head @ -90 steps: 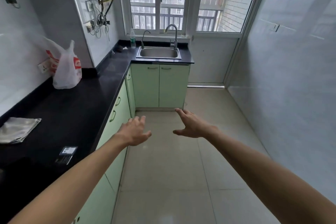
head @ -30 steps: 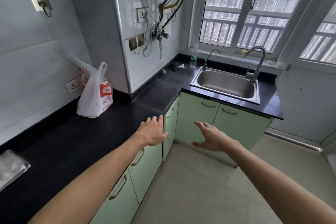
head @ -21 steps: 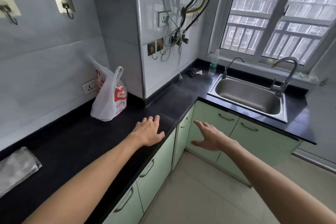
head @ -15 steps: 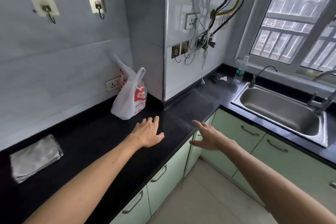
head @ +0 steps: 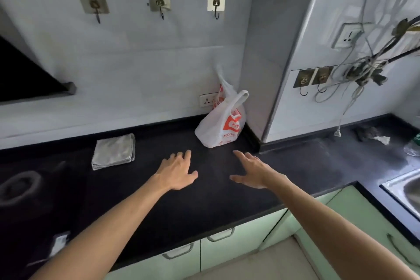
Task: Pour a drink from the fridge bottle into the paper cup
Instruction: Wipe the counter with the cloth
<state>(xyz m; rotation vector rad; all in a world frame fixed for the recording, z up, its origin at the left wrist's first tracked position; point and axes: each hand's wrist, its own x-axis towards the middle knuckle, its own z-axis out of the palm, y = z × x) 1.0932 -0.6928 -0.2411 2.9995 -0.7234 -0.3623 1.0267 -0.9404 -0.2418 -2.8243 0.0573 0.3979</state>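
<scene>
No fridge, fridge bottle or paper cup shows in the head view. My left hand hovers over the black countertop with its fingers spread and holds nothing. My right hand is held out beside it, fingers straight, also holding nothing. A white plastic bag with red print stands on the counter against the wall, just beyond both hands.
A folded grey cloth lies on the counter to the left. A steel sink is at the right edge, with a clear bottle's base behind it. Loose cables hang on the right wall. Green cabinets sit below the counter.
The view has swung left from the sink and window to the wall side of the counter. Both hands stay held out and holding nothing, now over the countertop near the bag.
</scene>
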